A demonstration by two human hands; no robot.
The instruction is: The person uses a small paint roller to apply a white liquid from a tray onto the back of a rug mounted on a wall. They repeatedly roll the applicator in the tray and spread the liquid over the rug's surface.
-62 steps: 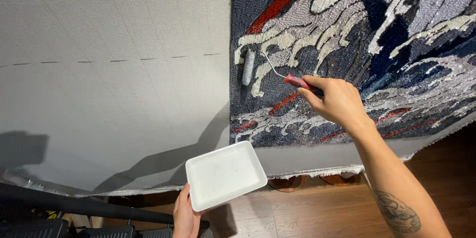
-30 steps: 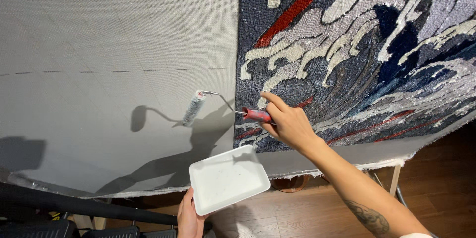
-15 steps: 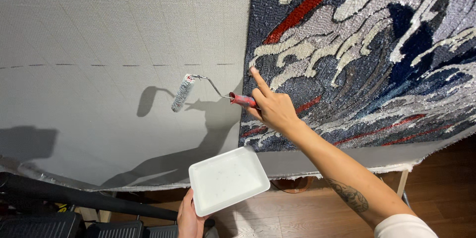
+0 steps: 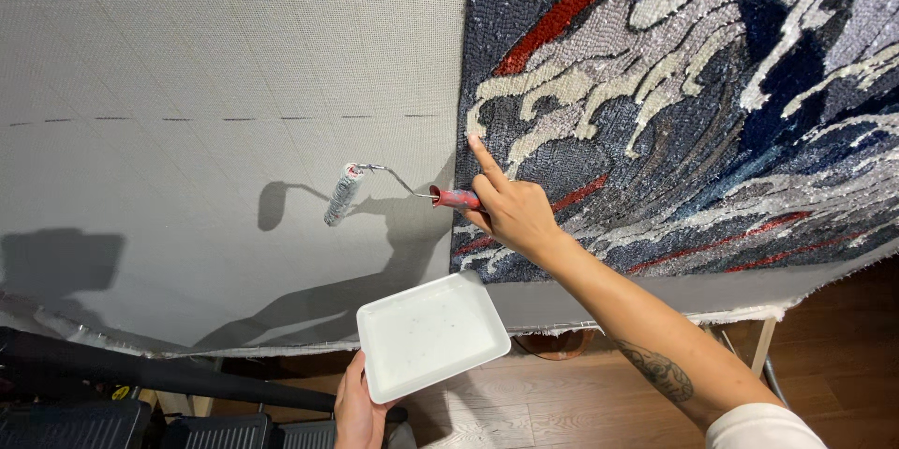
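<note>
My right hand [image 4: 510, 210] grips the red handle of a small paint roller [image 4: 343, 194], index finger stretched upward. The roller's grey sleeve rests against the bare grey backing cloth [image 4: 206, 56], left of the tufted area. My left hand [image 4: 358, 407] holds a white rectangular tray [image 4: 432, 334] from below, low in the view and under the right forearm. The tufted rug [image 4: 693, 93] shows dark blue, white, grey and red wave shapes and fills the upper right of the stretched cloth.
A dashed line [image 4: 225, 118] runs across the bare cloth. A black bar [image 4: 159, 372] crosses the lower left, with dark crates [image 4: 75, 423] beneath. Wooden floor [image 4: 824, 346] shows at the lower right, past the cloth's frayed bottom edge.
My right hand carried the roller left, off the tufted rug onto the bare grey cloth, then slightly lower. The tray in my left hand stayed in about the same place.
</note>
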